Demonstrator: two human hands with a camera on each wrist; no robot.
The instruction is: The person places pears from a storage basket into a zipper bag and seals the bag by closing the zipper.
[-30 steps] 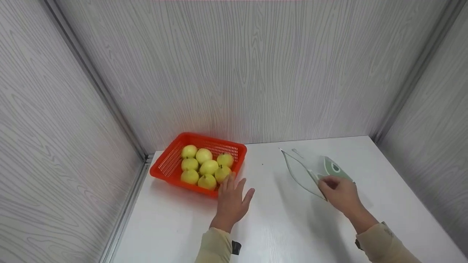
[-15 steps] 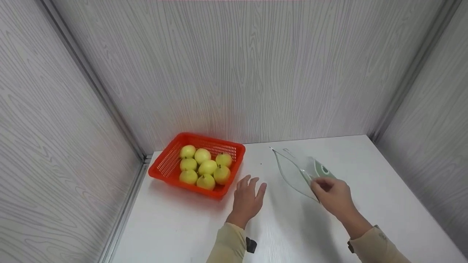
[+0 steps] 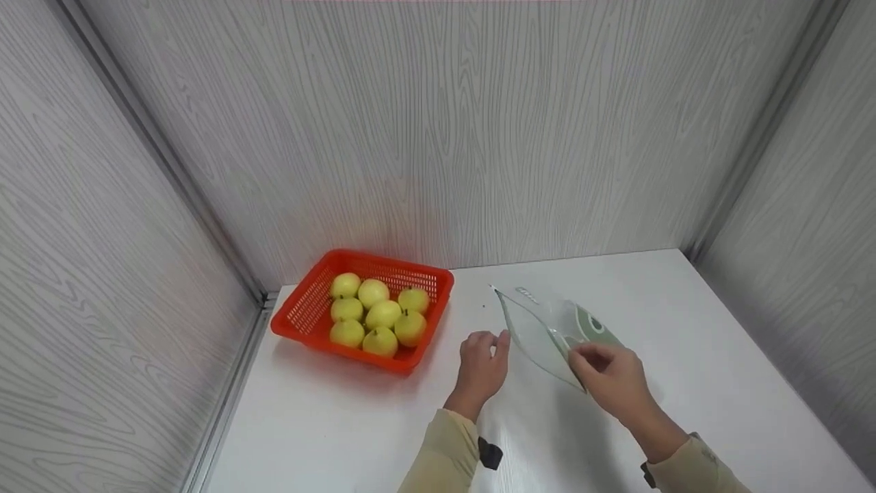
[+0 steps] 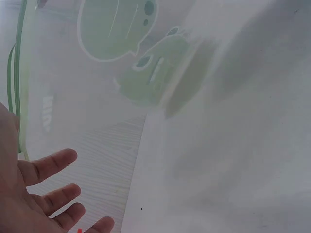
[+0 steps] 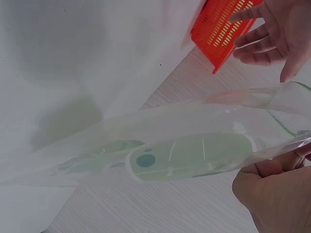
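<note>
My right hand (image 3: pixel 612 383) pinches the rim of a clear zip bag (image 3: pixel 594 329) between thumb and fingers. The bag's mouth, edged by green lines, gapes toward the left. A green cartoon print (image 5: pixel 194 153) covers its body in the right wrist view. At the near left side of the mouth is my left hand (image 3: pixel 482 370), thumb tip right at the green edge. In the left wrist view its fingers (image 4: pixel 58 194) are spread and relaxed, holding nothing. Part of that thumb is hidden there.
A red plastic basket (image 3: pixel 321 345) stands at the back left with several round yellow pears (image 3: pixel 381 342) inside. Grey wood-grain panels (image 3: pixel 438 137) enclose the white table (image 3: pixel 328 431) at the back and both sides.
My left hand has moved right, away from the basket's corner to the bag's mouth. The right hand has shifted slightly left and nearer with the bag, still pinching its rim.
</note>
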